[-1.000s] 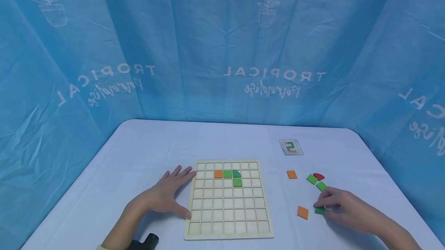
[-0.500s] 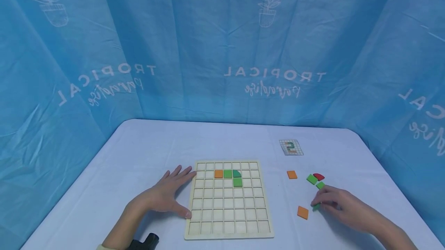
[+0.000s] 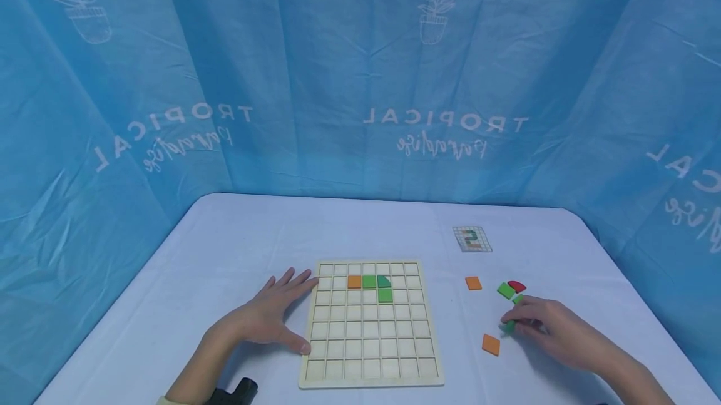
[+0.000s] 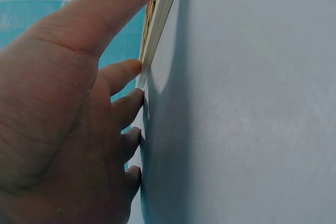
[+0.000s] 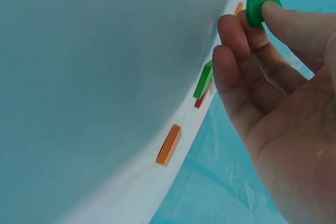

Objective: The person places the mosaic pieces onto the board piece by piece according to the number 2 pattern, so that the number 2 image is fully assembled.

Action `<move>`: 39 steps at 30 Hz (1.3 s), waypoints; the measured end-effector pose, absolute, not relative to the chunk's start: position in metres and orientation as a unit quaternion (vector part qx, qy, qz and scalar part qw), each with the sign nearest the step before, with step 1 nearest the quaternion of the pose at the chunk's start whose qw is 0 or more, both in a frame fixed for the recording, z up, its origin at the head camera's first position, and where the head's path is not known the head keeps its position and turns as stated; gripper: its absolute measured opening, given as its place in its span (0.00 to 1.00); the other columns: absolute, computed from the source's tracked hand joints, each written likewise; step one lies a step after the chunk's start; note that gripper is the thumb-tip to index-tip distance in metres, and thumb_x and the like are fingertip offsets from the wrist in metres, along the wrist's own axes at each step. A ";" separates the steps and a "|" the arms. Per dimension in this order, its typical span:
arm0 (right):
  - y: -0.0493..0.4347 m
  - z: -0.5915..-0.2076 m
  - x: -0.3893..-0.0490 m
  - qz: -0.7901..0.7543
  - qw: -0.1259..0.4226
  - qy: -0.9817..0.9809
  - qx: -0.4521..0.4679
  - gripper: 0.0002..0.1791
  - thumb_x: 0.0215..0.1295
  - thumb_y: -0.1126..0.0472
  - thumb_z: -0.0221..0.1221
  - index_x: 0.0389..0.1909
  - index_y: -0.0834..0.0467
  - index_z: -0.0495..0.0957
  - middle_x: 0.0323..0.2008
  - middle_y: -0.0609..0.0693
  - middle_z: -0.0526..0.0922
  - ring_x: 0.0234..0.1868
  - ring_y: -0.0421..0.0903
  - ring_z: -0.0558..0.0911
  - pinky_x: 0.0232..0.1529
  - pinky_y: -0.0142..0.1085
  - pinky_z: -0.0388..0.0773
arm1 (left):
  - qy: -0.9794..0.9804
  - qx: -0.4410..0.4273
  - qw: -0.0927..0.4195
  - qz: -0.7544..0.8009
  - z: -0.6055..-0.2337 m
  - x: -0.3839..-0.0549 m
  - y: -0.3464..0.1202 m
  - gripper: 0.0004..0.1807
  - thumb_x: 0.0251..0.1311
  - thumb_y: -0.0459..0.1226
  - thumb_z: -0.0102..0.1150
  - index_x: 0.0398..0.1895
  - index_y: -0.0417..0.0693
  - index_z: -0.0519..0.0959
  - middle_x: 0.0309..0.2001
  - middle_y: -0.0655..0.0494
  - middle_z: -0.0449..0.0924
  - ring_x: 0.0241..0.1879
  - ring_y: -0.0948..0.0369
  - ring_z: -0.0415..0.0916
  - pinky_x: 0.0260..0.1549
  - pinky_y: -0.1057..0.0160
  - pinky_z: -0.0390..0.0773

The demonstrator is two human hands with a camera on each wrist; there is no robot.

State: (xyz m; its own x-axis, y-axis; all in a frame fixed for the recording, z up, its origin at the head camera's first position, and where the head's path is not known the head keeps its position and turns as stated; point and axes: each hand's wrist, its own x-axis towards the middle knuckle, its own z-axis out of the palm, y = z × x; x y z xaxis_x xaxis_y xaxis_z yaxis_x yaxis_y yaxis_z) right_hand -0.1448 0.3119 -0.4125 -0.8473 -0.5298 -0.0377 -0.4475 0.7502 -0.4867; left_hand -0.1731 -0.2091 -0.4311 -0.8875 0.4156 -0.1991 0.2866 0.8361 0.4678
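Note:
My right hand (image 3: 554,333) pinches a green quarter-circle tile (image 5: 261,3) between thumb and fingers, over the right side of the table. The tile is tilted, and its curved edge shows in the right wrist view. Spread out, my left hand (image 3: 267,314) touches the left edge of the wooden grid board (image 3: 360,348) with thumb and index finger. Near the board's top lie an orange square (image 3: 354,281), a green square (image 3: 368,281) and a darker green quarter circle (image 3: 383,281) in a row. Directly below the quarter circle is another green square (image 3: 385,295).
Close beyond my right hand lie a green square tile (image 3: 506,290), a red curved tile (image 3: 516,287) and a partly hidden green tile (image 3: 518,299). Two orange squares, one far (image 3: 473,283) and one near (image 3: 491,344), flank them. A patterned card (image 3: 472,239) lies farther back.
My right hand has shifted slightly away from me and to the left, carrying the green quarter-circle tile with it. My left hand and the board have stayed still.

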 end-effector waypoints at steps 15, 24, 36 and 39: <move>0.290 -0.412 -0.150 -0.281 0.093 0.920 -0.258 0.17 0.64 0.68 0.60 0.52 0.51 0.82 0.35 0.36 0.78 0.35 0.36 0.77 0.35 0.30 0.77 | 0.947 0.184 0.145 0.219 -0.432 -0.173 -0.209 0.67 0.24 0.72 0.69 0.75 0.62 0.56 0.76 0.59 0.46 0.74 0.51 0.31 0.68 0.41 0.32; 0.283 -0.415 -0.150 -0.401 0.141 0.876 -0.227 0.12 0.68 0.65 0.57 0.50 0.56 0.79 0.35 0.47 0.83 0.33 0.44 0.84 0.36 0.35 0.82 | 0.948 0.187 0.145 0.215 -0.434 -0.173 -0.211 0.68 0.23 0.73 0.69 0.75 0.63 0.55 0.76 0.61 0.45 0.74 0.52 0.32 0.68 0.42 0.33; 0.270 -0.413 -0.152 -0.361 0.138 0.900 -0.203 0.14 0.54 0.59 0.70 0.42 0.47 0.83 0.37 0.42 0.80 0.36 0.40 0.80 0.36 0.33 0.81 | 0.949 0.180 0.143 0.215 -0.435 -0.173 -0.210 0.68 0.22 0.73 0.69 0.75 0.64 0.55 0.75 0.62 0.45 0.74 0.53 0.32 0.69 0.43 0.33; 0.267 -0.411 -0.153 -0.358 0.141 0.902 -0.195 0.14 0.53 0.59 0.71 0.42 0.47 0.84 0.37 0.42 0.80 0.36 0.40 0.79 0.36 0.32 0.81 | 0.949 0.184 0.142 0.213 -0.434 -0.173 -0.210 0.68 0.22 0.73 0.69 0.75 0.63 0.55 0.76 0.61 0.45 0.74 0.52 0.32 0.69 0.42 0.33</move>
